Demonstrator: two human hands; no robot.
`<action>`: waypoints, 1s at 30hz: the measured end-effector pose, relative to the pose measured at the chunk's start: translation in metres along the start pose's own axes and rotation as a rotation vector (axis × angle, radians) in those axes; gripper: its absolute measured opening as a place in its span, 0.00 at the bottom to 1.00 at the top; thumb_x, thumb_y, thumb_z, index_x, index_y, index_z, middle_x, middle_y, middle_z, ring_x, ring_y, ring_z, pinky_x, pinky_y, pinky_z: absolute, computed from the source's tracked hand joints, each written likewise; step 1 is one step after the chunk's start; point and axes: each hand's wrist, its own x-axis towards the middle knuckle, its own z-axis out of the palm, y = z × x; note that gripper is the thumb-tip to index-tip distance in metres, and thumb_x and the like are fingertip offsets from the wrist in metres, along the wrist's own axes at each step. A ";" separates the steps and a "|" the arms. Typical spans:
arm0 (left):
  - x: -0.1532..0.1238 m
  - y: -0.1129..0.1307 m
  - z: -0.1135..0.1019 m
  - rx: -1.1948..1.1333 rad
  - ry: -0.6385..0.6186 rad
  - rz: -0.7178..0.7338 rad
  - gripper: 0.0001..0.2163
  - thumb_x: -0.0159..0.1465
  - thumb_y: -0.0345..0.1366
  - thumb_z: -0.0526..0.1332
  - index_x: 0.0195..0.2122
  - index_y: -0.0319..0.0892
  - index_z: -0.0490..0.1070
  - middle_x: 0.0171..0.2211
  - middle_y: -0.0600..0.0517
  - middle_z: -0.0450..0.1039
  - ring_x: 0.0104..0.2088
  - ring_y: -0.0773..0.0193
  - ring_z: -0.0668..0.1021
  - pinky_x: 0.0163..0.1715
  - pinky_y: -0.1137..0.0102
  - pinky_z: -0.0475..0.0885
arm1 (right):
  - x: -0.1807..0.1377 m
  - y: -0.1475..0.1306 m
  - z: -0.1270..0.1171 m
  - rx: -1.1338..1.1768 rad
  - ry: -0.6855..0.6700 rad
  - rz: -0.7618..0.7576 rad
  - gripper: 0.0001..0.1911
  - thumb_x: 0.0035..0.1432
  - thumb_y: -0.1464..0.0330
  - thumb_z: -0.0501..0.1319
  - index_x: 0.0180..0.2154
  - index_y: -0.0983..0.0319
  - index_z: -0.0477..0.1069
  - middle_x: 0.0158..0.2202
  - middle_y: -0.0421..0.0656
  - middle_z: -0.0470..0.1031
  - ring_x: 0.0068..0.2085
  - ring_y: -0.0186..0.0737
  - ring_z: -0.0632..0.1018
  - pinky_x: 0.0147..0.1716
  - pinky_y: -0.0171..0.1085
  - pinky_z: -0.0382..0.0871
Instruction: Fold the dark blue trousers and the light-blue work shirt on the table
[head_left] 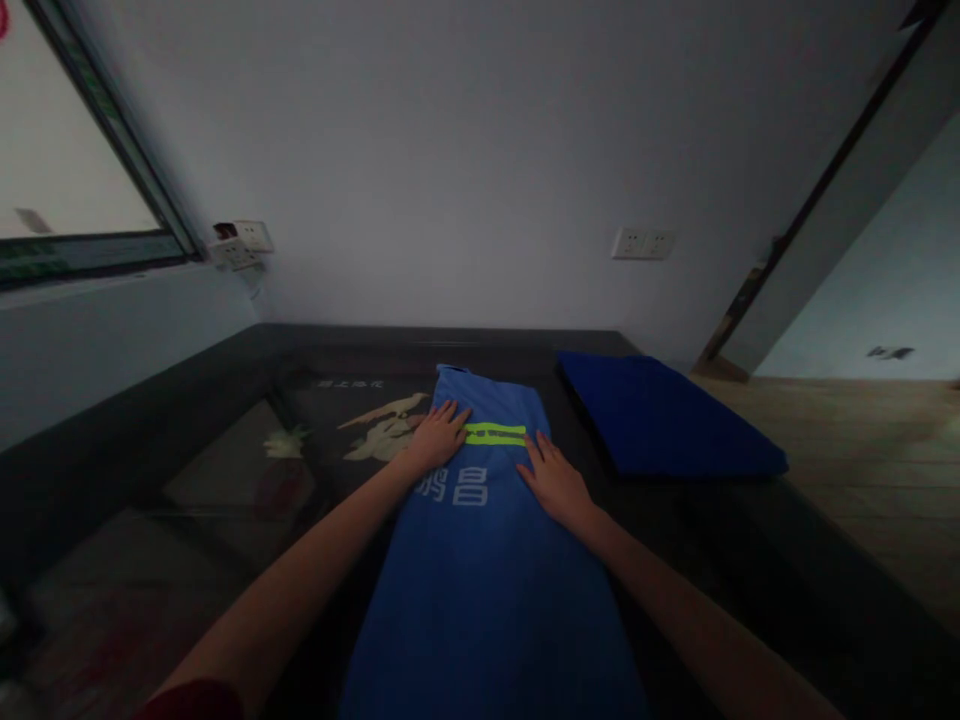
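Observation:
A blue garment [502, 580] lies flat and lengthwise on the dark glossy table, its sides folded into a long panel. Pale printed characters and a yellow-green reflective strip [495, 434] cross its upper part. My left hand [441, 435] rests on the left edge of the cloth beside the strip, fingers spread and flat. On the opposite edge my right hand [556, 482] lies palm down with its fingers apart, the fingertips at the strip's right end. Part of the printing is hidden by my left wrist. Neither hand grips the fabric.
A darker blue folded cloth [667, 415] lies on the table [337, 350] to the right. Behind the table stands a pale wall with a double socket [643, 244]. More sockets [244, 240] sit at the left corner near a window. Wooden flooring shows at right.

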 end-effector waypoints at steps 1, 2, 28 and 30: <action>0.001 -0.001 0.004 0.008 0.009 0.018 0.22 0.69 0.39 0.49 0.63 0.40 0.58 0.64 0.39 0.56 0.65 0.49 0.57 0.61 0.53 0.55 | -0.001 0.003 0.004 0.000 0.011 0.010 0.32 0.66 0.57 0.48 0.64 0.71 0.55 0.65 0.60 0.54 0.65 0.52 0.58 0.61 0.49 0.54; 0.000 -0.001 0.007 0.018 0.022 0.034 0.22 0.69 0.39 0.48 0.64 0.42 0.58 0.64 0.40 0.56 0.65 0.49 0.57 0.62 0.52 0.54 | -0.003 0.006 0.008 -0.002 0.026 0.014 0.33 0.66 0.56 0.47 0.64 0.70 0.54 0.65 0.60 0.53 0.65 0.52 0.58 0.61 0.50 0.53; 0.115 -0.095 0.024 -0.580 0.119 -0.592 0.09 0.61 0.40 0.62 0.37 0.39 0.72 0.41 0.41 0.78 0.43 0.53 0.79 0.39 0.68 0.71 | 0.185 -0.026 -0.034 0.370 0.023 0.054 0.12 0.60 0.67 0.58 0.44 0.60 0.76 0.44 0.44 0.78 0.46 0.41 0.77 0.46 0.35 0.67; 0.117 -0.097 0.025 -0.572 0.137 -0.607 0.11 0.59 0.40 0.64 0.40 0.39 0.70 0.41 0.42 0.77 0.43 0.54 0.79 0.38 0.68 0.71 | 0.215 -0.036 -0.023 0.410 0.035 0.066 0.13 0.60 0.69 0.58 0.45 0.60 0.75 0.43 0.43 0.79 0.45 0.38 0.77 0.44 0.33 0.67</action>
